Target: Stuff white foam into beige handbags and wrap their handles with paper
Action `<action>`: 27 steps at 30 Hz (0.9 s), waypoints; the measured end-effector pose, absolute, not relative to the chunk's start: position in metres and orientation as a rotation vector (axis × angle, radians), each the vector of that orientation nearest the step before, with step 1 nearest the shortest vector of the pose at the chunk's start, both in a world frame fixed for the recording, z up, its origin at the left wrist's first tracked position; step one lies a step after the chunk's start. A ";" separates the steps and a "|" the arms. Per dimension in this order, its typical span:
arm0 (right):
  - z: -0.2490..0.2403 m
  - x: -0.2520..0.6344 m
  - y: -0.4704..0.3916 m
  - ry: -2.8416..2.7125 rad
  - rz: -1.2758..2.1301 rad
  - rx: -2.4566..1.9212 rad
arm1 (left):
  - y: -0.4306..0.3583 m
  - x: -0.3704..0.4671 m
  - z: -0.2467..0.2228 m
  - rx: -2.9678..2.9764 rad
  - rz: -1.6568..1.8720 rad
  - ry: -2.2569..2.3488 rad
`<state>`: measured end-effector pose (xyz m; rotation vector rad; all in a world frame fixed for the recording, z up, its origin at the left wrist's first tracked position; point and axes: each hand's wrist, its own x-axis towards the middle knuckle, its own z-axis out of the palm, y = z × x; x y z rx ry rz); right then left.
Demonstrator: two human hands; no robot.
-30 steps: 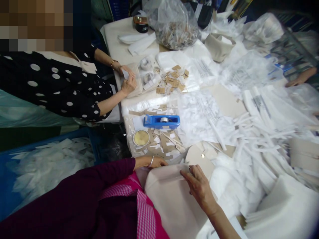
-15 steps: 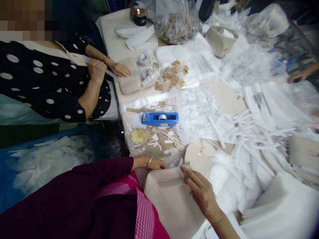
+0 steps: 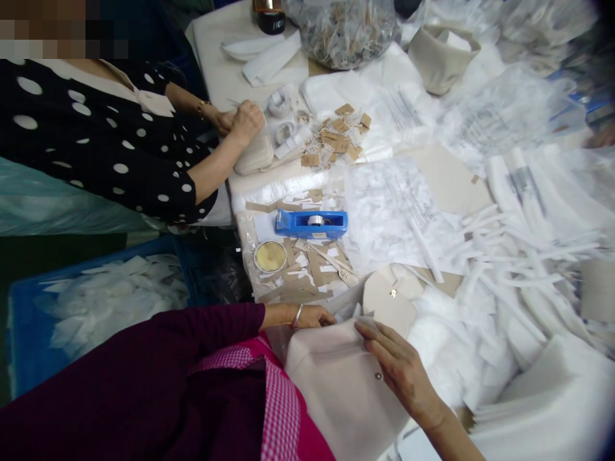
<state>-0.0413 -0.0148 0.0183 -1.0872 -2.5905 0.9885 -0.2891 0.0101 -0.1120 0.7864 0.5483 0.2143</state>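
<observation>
A beige handbag (image 3: 346, 390) lies in front of my pink apron, its mouth facing away. Its flap (image 3: 389, 304) is laid back beyond the mouth, showing a gold clasp. My left hand (image 3: 314, 315), with a silver bracelet, is curled at the left part of the bag's rim; its fingertips are hidden at the opening. My right hand (image 3: 396, 362) pinches the rim farther right, a thin greyish translucent piece showing at its fingertips. A round metal snap (image 3: 378, 376) sits on the bag just under that hand. White stuffing (image 3: 353, 312) peeks from the opening.
A blue tape dispenser (image 3: 312, 224), a round tin (image 3: 270, 257) and paper scraps lie beyond. White foam strips (image 3: 509, 269) and stacked white sheets (image 3: 542, 397) cover the right. A co-worker's hands (image 3: 243, 121) rest at another beige bag (image 3: 257, 150). A blue bin (image 3: 29, 307) stands left.
The view has shifted slightly. My hands keep their places on the handbag, and its snap shows more plainly. The co-worker's raised hand has come down onto the other bag.
</observation>
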 end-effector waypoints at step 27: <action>-0.010 -0.049 -0.045 -1.223 0.944 -1.736 | -0.036 -0.327 -0.099 0.126 0.015 0.560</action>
